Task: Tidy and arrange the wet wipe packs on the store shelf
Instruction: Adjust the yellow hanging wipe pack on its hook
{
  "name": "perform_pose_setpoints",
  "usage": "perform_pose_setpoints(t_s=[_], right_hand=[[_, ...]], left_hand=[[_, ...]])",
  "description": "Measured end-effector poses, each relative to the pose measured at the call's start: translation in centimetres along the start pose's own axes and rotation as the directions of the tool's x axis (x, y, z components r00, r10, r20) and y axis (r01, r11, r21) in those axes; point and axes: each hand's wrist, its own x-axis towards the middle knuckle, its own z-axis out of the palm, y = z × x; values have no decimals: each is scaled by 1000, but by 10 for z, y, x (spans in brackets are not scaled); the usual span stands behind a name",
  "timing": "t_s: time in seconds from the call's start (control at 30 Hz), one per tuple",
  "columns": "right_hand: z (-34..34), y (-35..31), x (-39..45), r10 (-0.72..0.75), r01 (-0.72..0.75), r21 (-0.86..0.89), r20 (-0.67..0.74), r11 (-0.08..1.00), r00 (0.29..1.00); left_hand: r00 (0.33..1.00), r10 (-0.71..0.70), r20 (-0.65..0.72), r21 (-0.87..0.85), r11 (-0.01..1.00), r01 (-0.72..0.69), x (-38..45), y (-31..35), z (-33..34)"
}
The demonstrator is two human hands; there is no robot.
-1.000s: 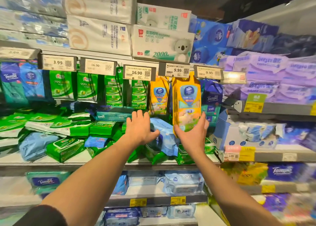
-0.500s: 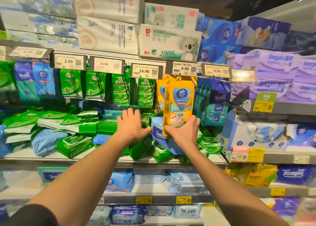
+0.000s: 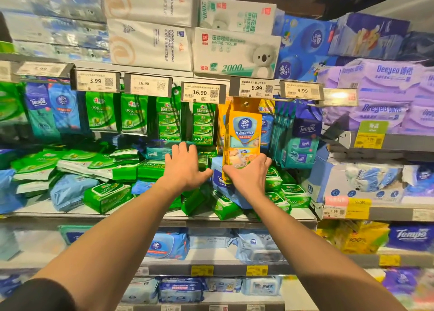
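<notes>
Pinched at base by right hand (image 3: 249, 178): yellow Vinda pack (image 3: 243, 138), upright, hole near peg, prob. for hanging; left hand (image 3: 184, 167) flat, fingers spread, steadying green packs (image 3: 150, 169).

A single head-worn wide-angle camera looks forward and slightly down along both outstretched forearms at a store shelf (image 3: 164, 216), from arm's length. The left hand (image 3: 185, 167) and right hand (image 3: 249, 176) sit near the frame's centre; shelving continues above, below and to either side of them.
</notes>
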Motion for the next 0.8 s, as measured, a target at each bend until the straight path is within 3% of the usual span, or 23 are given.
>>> perform_pose_setpoints(t_s=[0.8], right_hand=[[30,-13,54,36,-35,-81,15,996,999]], left_hand=[[999,-34,20,16,999,33,11,-13,4]])
